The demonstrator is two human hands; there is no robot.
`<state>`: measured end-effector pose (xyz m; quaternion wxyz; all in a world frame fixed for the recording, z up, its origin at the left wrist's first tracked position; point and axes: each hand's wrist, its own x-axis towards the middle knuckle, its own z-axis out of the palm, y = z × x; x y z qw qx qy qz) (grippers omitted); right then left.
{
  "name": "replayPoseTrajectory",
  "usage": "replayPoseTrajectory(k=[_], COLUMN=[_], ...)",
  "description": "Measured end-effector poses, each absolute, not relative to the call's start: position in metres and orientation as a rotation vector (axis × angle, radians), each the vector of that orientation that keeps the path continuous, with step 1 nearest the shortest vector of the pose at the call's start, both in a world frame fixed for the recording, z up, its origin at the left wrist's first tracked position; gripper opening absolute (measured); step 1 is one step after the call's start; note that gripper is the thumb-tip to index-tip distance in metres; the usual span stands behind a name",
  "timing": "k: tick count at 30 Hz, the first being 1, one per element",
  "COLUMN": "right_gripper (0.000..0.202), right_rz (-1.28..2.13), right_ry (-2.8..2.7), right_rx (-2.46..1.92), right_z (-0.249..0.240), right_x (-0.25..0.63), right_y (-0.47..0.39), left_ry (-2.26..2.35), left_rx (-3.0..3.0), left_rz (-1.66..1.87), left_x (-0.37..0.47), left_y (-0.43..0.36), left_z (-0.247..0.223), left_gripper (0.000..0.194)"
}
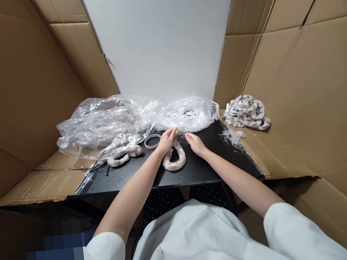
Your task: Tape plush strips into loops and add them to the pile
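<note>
Near the middle of the black table (134, 173), my left hand (168, 141) pinches the top of a fluffy pale band (175, 165), which hangs down as a loop onto the tabletop. My right hand (195, 143) is closed just to the right of it, fingertips together on a thin dark piece that reaches toward the left hand. What that piece is cannot be made out. Beside my left hand lies a smooth pale ring (153, 141). Another fluffy band (119, 160) rests farther left, with a dark cord end showing by it.
A large clear plastic bag (104, 120) covers the back left. Next to it is a smaller plastic bag (190, 115) with small bits inside. A pile of spotted fluffy bands (246, 114) sits at right, near loose fluff (233, 137). Cardboard walls (318, 90) stand around.
</note>
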<state>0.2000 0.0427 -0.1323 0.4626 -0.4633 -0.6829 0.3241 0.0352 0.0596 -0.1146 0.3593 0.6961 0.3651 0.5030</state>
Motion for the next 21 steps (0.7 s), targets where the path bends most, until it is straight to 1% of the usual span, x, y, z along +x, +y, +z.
replayPoseTrajectory(k=[3, 10, 15, 20, 21], right_gripper=[0.029, 0.028, 0.028, 0.029, 0.029], right_rz=[0.772, 0.709, 0.664, 0.631, 0.626], right_ry=[-1.666, -1.693, -1.743, -1.745, -1.756], right_rx=[-1.137, -1.18, -1.274, -1.321, -1.323], right_z=[-0.133, -0.134, -0.127, -0.124, -0.125], right_x=[0.194, 0.191, 0.191, 0.19, 0.19], right_y=[0.042, 0.041, 0.037, 0.035, 0.035], left_ry=[1.011, 1.053, 0.997, 0.959, 0.964], left_rx=[1.884, 2.049, 1.94, 1.8, 1.755], left_rz=[1.28, 1.184, 1.143, 1.203, 1.21], left_x=[0.036, 0.037, 0.036, 0.038, 0.039], left_y=[0.058, 0.055, 0.056, 0.059, 0.059], left_z=[-0.115, -0.116, -0.117, -0.119, -0.12], left_gripper=[0.038, 0.03, 0.024, 0.004, 0.01])
